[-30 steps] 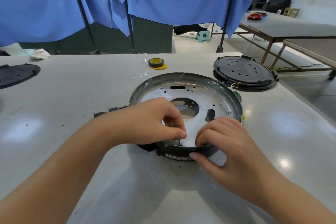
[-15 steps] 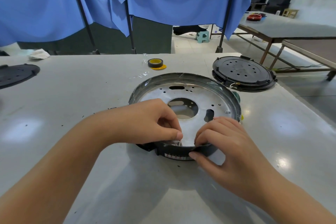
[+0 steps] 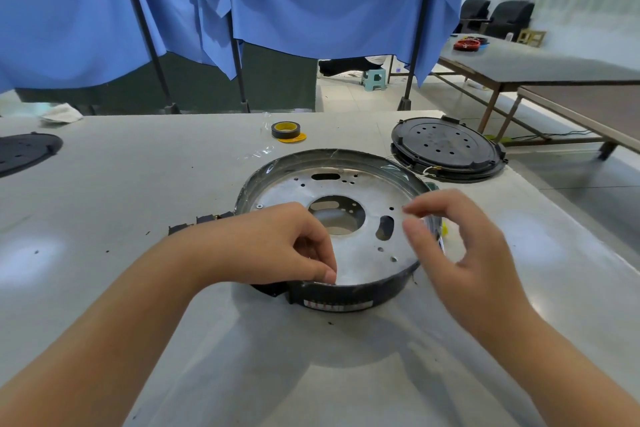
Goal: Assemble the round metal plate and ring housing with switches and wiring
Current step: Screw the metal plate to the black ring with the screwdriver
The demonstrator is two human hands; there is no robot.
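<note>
Fingers of the left hand [image 3: 277, 246] curl, grip pinching the ring housing [image 3: 346, 291] near rim. Right hand [image 3: 460, 246] beside it hovers, grip spread, blurred.

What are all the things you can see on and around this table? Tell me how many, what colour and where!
round metal plate: one, silver, inside the ring housing, mid-table
ring housing: one, dark, round the plate
switches: a few, black, on the table left of the housing
black lid: one, black with holes, far right of the table
tape roll: one, black and yellow, behind the housing
dark disc: one, black, at the left edge
white cloth: one, far left corner
table: one, pale grey
blue curtains: several, hanging behind
stool: one, green, on the floor
left hand: one, fingertips at the housing's near rim
right hand: one, blurred, above the right rim
</note>
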